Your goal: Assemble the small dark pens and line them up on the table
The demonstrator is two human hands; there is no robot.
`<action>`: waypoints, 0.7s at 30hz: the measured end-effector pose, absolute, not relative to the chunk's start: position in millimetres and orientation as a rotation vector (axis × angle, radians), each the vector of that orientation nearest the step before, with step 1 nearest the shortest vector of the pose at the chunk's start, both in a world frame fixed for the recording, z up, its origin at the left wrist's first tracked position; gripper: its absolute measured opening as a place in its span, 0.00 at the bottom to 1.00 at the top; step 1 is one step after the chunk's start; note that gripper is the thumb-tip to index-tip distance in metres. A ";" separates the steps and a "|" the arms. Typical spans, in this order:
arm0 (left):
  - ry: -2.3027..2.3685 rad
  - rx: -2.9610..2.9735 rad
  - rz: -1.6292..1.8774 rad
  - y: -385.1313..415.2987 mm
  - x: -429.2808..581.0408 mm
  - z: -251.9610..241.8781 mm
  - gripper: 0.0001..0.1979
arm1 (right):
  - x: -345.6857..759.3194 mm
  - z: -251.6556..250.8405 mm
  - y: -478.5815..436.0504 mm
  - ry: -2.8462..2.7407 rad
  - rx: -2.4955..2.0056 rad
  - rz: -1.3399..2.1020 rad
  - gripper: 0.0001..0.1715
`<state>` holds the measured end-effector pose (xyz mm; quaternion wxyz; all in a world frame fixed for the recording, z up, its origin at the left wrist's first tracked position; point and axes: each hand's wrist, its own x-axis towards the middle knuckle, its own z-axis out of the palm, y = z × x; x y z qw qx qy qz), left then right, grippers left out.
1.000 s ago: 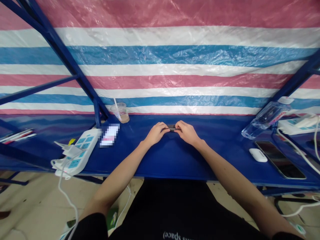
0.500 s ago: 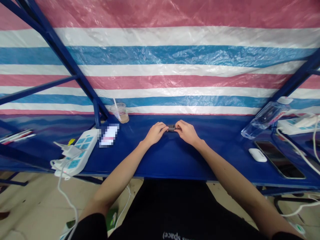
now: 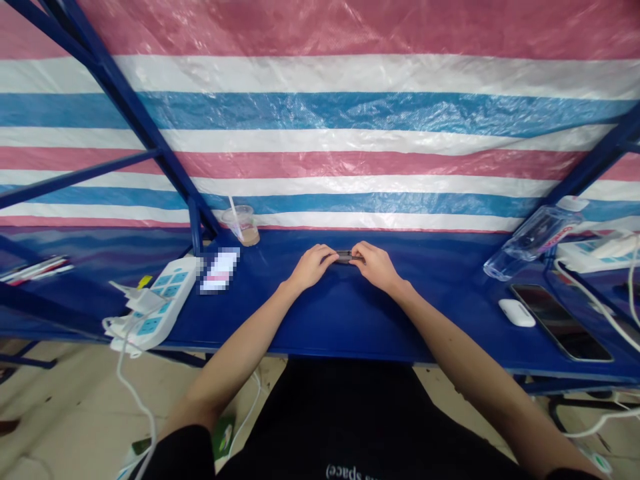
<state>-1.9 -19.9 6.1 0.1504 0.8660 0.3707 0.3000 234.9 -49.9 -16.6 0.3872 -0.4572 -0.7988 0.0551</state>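
A small dark object (image 3: 344,257) is held just over the blue table (image 3: 345,320), midway across it. Its left end is pinched between the thumb and fingers of my left hand (image 3: 314,265). The fingers of my right hand (image 3: 375,263) are closed on its right end. The middle of the object shows between the two hands, but it is too small to name. Whether it touches the tabletop I cannot tell.
Left: a plastic cup with a straw (image 3: 243,225), a blurred bright screen (image 3: 220,270) and a white power strip (image 3: 163,303). Right: a water bottle (image 3: 533,240), a white earphone case (image 3: 517,313), a black phone (image 3: 563,322) and another power strip (image 3: 593,257). Striped sheeting (image 3: 350,107) hangs behind.
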 end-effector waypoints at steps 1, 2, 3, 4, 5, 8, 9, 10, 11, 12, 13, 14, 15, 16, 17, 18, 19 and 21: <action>1.059 2.491 0.841 -19.9 -1.5 5.3 0.16 | 235.0 -16.5 -50.0 -2.026 -1.161 0.138 0.06; 1.049 2.494 0.825 -19.8 -1.2 4.4 0.17 | 235.2 -16.4 -50.1 -2.021 -1.159 0.139 0.06; 1.038 2.491 0.814 -19.5 -1.0 3.7 0.18 | 235.3 -16.1 -50.2 -2.020 -1.156 0.144 0.06; 1.029 2.484 0.810 -19.2 -0.9 3.2 0.18 | 235.4 -15.8 -50.4 -2.020 -1.154 0.152 0.05; 1.021 2.472 0.809 -18.9 -0.9 3.0 0.18 | 235.5 -15.3 -50.6 -2.022 -1.153 0.164 0.05; 1.014 2.432 0.806 -18.3 -1.4 3.1 0.18 | 235.4 -13.8 -50.9 -2.020 -1.175 0.199 0.07; 1.018 2.425 0.801 -18.1 -1.8 3.2 0.17 | 235.2 -13.5 -50.9 -2.018 -1.188 0.204 0.08; 1.025 2.421 0.796 -17.9 -2.1 3.2 0.17 | 234.9 -13.3 -50.8 -2.016 -1.200 0.207 0.09; 1.036 2.421 0.790 -17.7 -2.6 3.1 0.16 | 234.5 -13.4 -50.6 -2.014 -1.211 0.211 0.10; 1.048 2.425 0.785 -17.5 -3.0 2.9 0.15 | 234.0 -13.5 -50.3 -2.014 -1.221 0.221 0.11; 1.062 2.433 0.780 -17.4 -3.5 2.9 0.15 | 233.5 -13.8 -49.8 -2.013 -1.233 0.238 0.11; 1.074 2.447 0.776 -17.4 -4.0 2.9 0.14 | 233.2 -14.0 -49.3 -2.013 -1.247 0.260 0.12; 1.082 2.463 0.774 -17.6 -4.3 3.2 0.14 | 232.9 -14.1 -48.7 -2.012 -1.261 0.285 0.12; 1.086 2.480 0.777 -18.1 -4.5 3.6 0.14 | 232.8 -14.1 -48.0 -2.009 -1.274 0.306 0.12; 1.086 2.494 0.785 -18.7 -4.5 4.2 0.14 | 233.1 -13.8 -47.3 -2.006 -1.280 0.318 0.12; 1.081 2.503 0.798 -19.4 -4.2 4.9 0.14 | 233.6 -13.2 -46.6 -2.004 -1.275 0.314 0.11; 1.074 2.504 0.818 -20.2 -3.8 5.7 0.14 | 234.4 -12.4 -46.0 -2.005 -1.261 0.293 0.10; 1.060 2.485 0.877 -21.6 -2.8 7.3 0.15 | 236.7 -10.1 -45.0 -1.996 -1.227 0.216 0.10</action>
